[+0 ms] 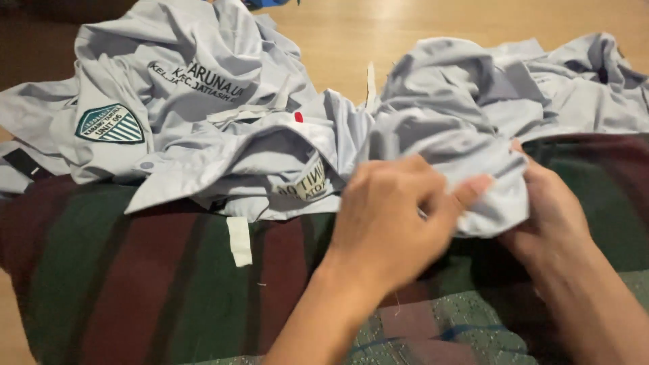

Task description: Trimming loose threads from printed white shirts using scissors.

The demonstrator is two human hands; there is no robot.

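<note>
A crumpled light grey shirt [439, 108] lies across the middle and right of the view. My left hand [395, 216] pinches a fold of its fabric between thumb and fingers. My right hand [551, 209] grips the same bunched fold from the right side, partly under the cloth. A second light grey shirt [182, 101] with a green shield-shaped badge [110, 124] and dark stitched lettering lies heaped at the left, untouched.
The shirts rest on a striped dark red and green cloth [135, 284] with a patterned green patch at the lower right. A wooden floor [378, 34] shows behind. A small white fabric strip [238, 241] hangs from the left shirt.
</note>
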